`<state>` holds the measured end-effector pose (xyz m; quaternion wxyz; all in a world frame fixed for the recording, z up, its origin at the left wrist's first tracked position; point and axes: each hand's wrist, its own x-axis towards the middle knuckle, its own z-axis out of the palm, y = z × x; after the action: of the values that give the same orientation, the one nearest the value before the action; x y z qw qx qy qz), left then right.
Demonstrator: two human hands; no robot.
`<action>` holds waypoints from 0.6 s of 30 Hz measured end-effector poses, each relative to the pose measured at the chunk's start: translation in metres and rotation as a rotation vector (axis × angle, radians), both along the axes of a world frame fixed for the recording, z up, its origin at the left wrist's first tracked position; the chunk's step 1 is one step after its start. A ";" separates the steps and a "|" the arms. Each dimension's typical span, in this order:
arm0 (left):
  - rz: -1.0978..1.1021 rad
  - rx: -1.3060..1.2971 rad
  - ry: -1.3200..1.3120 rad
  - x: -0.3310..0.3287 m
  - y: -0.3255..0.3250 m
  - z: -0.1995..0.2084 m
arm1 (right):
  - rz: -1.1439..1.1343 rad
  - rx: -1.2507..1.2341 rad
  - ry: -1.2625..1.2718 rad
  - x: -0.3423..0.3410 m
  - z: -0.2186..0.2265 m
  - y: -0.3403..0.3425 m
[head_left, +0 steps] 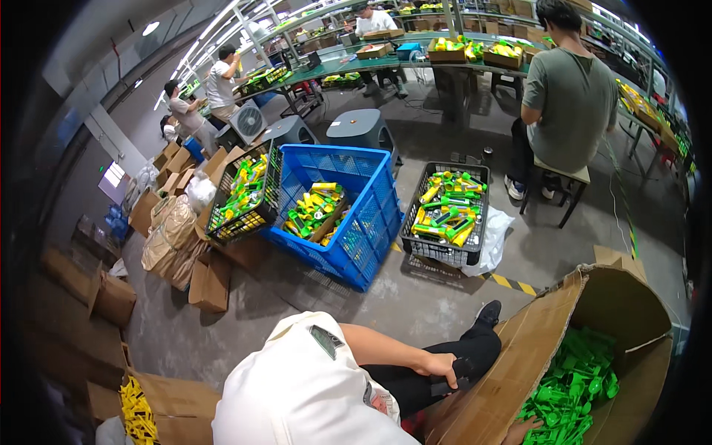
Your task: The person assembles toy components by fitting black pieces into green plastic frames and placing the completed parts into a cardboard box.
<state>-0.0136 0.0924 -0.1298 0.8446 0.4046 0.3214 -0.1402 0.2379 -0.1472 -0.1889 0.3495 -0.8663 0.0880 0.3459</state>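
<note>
My left hand (439,368) is at my bent knee in black trousers (480,353), its fingers curled down. Something small and dark is against the fingers, and I cannot make out its kind. At the lower right, my right hand (523,429) reaches into a large cardboard box (528,343). It lies at the edge of a heap of green plastic pieces (575,389), some with round, spoon-like ends. Only part of this hand shows, and the box wall and picture edge hide the rest.
Ahead stand a blue crate (371,237) and black baskets (486,194) (221,236) of yellow and green plastic parts. A box of yellow pieces (138,412) is at lower left. A seated person (567,104) works right; grey stools (360,127) stand before a green bench (334,68).
</note>
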 end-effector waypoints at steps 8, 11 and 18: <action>-0.091 -0.054 -0.086 0.027 0.001 -0.006 | 0.235 0.041 -0.120 0.099 -0.117 -0.109; -0.099 -0.075 -0.130 0.021 0.000 -0.020 | 0.392 -0.004 -0.197 0.110 -0.096 -0.098; -0.076 -0.121 -0.231 0.008 0.003 -0.005 | 0.714 -0.153 -0.384 0.105 -0.020 -0.077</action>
<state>-0.0052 0.0955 -0.1352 0.8930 0.3781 0.1974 -0.1437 0.3425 -0.2244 -0.2087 0.1522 -0.9146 -0.2597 0.2700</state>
